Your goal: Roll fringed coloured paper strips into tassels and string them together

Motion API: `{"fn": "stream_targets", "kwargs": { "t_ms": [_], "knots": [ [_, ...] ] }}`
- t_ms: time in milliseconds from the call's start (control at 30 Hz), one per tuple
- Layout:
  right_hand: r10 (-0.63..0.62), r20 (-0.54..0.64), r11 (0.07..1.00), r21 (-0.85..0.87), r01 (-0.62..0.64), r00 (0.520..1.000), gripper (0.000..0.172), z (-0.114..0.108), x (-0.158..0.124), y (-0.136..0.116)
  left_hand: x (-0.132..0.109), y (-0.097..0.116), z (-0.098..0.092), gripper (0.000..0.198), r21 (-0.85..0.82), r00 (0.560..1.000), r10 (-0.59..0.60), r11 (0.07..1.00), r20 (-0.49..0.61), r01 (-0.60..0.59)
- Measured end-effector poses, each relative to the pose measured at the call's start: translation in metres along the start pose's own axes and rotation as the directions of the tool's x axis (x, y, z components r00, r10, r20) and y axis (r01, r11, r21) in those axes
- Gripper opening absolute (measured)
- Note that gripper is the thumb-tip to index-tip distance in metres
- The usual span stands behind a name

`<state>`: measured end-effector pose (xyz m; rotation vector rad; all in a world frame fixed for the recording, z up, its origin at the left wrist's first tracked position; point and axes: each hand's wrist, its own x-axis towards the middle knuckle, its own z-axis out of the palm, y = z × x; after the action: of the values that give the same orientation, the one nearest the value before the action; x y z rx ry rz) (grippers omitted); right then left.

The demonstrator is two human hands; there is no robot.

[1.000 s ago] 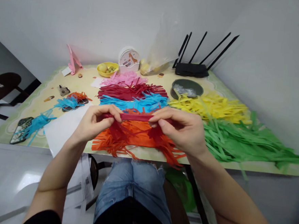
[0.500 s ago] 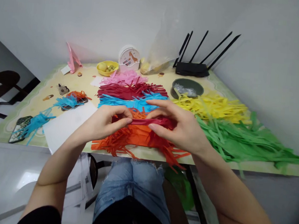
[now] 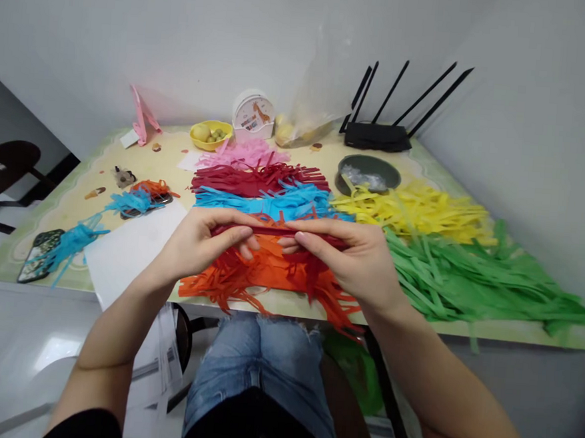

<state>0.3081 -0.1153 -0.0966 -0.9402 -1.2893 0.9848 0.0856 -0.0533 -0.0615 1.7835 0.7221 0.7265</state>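
Observation:
Over the front of the table, my left hand [image 3: 198,242] and my right hand [image 3: 362,260] pinch a dark red strip of fringed tissue paper [image 3: 273,231] between thumbs and forefingers. The strip's middle is a narrow, folded or rolled band, and loose red strands hang below each hand. Beneath it lies orange fringed paper [image 3: 268,277], partly covered by the hands. Just behind are blue fringed paper [image 3: 268,206], another dark red fringe [image 3: 230,180] and a pink one [image 3: 250,152].
Yellow fringe [image 3: 423,211] and green fringe [image 3: 488,279] spread to the right, near a dark round dish [image 3: 395,176]. A black router [image 3: 377,137] stands at the back. White paper [image 3: 124,251], a phone [image 3: 34,261] and blue scraps [image 3: 73,240] lie left. A yellow fruit bowl [image 3: 210,144] sits behind.
My right hand's raised fingers have come down along the red strip. Both hands now pinch it close to its middle, and the band looks thinner and straighter.

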Motion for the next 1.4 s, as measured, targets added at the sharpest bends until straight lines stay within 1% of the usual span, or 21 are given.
{"fn": "stream_targets", "kwargs": {
  "t_ms": [100, 167, 300, 400, 500, 567, 633, 700, 733, 800, 867, 967, 1000, 1067, 1100, 1167, 1200, 1267, 1300, 1333, 1400],
  "knots": [
    [-0.033, 0.045, 0.997, 0.068, 0.030, 0.998, 0.012, -0.002, 0.001, 0.002, -0.001, -0.006, -0.002, 0.023, -0.186, 1.000, -0.003, 0.982, 0.024, 0.008],
    [-0.060, 0.080, 0.995, 0.087, 0.053, 0.995, 0.013, -0.004, 0.002, 0.004, -0.001, -0.009, -0.004, 0.021, -0.275, 0.999, 0.009, 0.961, 0.041, 0.003],
    [-0.109, 0.118, 0.991, 0.091, 0.098, 0.987, 0.022, -0.004, 0.003, 0.006, -0.002, -0.015, -0.005, 0.010, -0.370, 0.998, 0.040, 0.929, 0.045, -0.020],
    [-0.132, 0.095, 0.988, 0.093, 0.123, 0.987, 0.029, -0.001, 0.002, 0.008, -0.003, -0.020, 0.001, 0.011, -0.465, 1.000, 0.016, 0.885, 0.018, -0.006],
    [-0.167, 0.048, 0.986, 0.023, 0.166, 0.985, 0.030, 0.001, -0.001, 0.007, -0.006, -0.025, 0.009, 0.012, -0.573, 1.000, -0.003, 0.819, -0.020, -0.009],
    [-0.246, 0.058, 0.961, -0.113, 0.251, 0.968, 0.030, 0.000, -0.003, 0.004, -0.008, -0.025, 0.011, 0.014, -0.582, 1.000, -0.001, 0.813, -0.027, -0.014],
    [-0.354, 0.113, 0.886, -0.276, 0.372, 0.928, 0.030, -0.002, -0.004, 0.001, -0.009, -0.022, 0.007, 0.016, -0.445, 1.000, 0.017, 0.896, 0.013, -0.010],
    [-0.429, 0.182, 0.795, -0.389, 0.466, 0.884, 0.030, -0.004, -0.004, -0.003, -0.010, -0.015, 0.000, 0.013, -0.149, 0.997, 0.071, 0.987, 0.022, -0.067],
    [-0.449, 0.214, 0.760, -0.419, 0.497, 0.867, 0.030, -0.005, -0.004, -0.005, -0.010, -0.010, -0.003, 0.010, 0.014, 0.993, 0.120, 0.993, 0.009, -0.120],
    [-0.472, 0.276, 0.714, -0.438, 0.547, 0.837, 0.030, -0.005, -0.002, -0.009, -0.009, 0.000, -0.008, 0.008, 0.260, 0.972, 0.234, 0.939, -0.009, -0.224],
    [-0.487, 0.338, 0.684, -0.426, 0.592, 0.806, 0.030, -0.005, 0.000, -0.013, -0.006, 0.009, -0.009, 0.014, 0.357, 0.961, 0.270, 0.893, 0.067, -0.276],
    [-0.485, 0.415, 0.655, -0.410, 0.634, 0.770, 0.028, -0.006, 0.001, -0.014, -0.002, 0.015, -0.005, 0.015, 0.397, 0.957, 0.183, 0.879, 0.227, -0.263],
    [-0.481, 0.434, 0.645, -0.414, 0.643, 0.762, 0.027, -0.007, 0.000, -0.013, -0.001, 0.014, -0.004, 0.016, 0.417, 0.956, 0.164, 0.872, 0.245, -0.257],
    [-0.475, 0.461, 0.628, -0.420, 0.656, 0.750, 0.026, -0.011, -0.001, -0.010, -0.001, 0.010, -0.004, 0.019, 0.491, 0.956, 0.186, 0.826, 0.227, -0.278],
    [-0.463, 0.466, 0.632, -0.422, 0.650, 0.754, 0.026, -0.012, -0.001, -0.008, -0.001, 0.005, -0.005, 0.019, 0.540, 0.952, 0.223, 0.785, 0.209, -0.303],
    [-0.392, 0.450, 0.691, -0.433, 0.579, 0.803, 0.027, -0.015, 0.002, -0.005, -0.001, -0.006, -0.008, 0.018, 0.652, 0.927, 0.328, 0.666, 0.180, -0.363],
    [-0.330, 0.422, 0.745, -0.433, 0.508, 0.844, 0.029, -0.016, 0.005, -0.004, 0.000, -0.012, -0.011, 0.018, 0.698, 0.906, 0.386, 0.601, 0.173, -0.389],
    [-0.167, 0.346, 0.861, -0.406, 0.307, 0.923, 0.031, -0.014, 0.015, -0.002, 0.002, -0.024, -0.016, 0.017, 0.747, 0.854, 0.493, 0.503, 0.166, -0.435],
    [-0.079, 0.325, 0.905, -0.373, 0.204, 0.942, 0.030, -0.011, 0.021, -0.001, 0.003, -0.029, -0.018, 0.017, 0.749, 0.830, 0.533, 0.481, 0.162, -0.455],
    [0.004, 0.328, 0.938, -0.329, 0.111, 0.945, 0.028, -0.008, 0.027, 0.000, 0.005, -0.033, -0.020, 0.017, 0.737, 0.811, 0.565, 0.481, 0.152, -0.474],
    [0.144, 0.391, 0.973, -0.222, -0.058, 0.909, 0.026, 0.001, 0.037, 0.004, 0.006, -0.038, -0.024, 0.015, 0.689, 0.795, 0.597, 0.533, 0.105, -0.491]
  ]
}}
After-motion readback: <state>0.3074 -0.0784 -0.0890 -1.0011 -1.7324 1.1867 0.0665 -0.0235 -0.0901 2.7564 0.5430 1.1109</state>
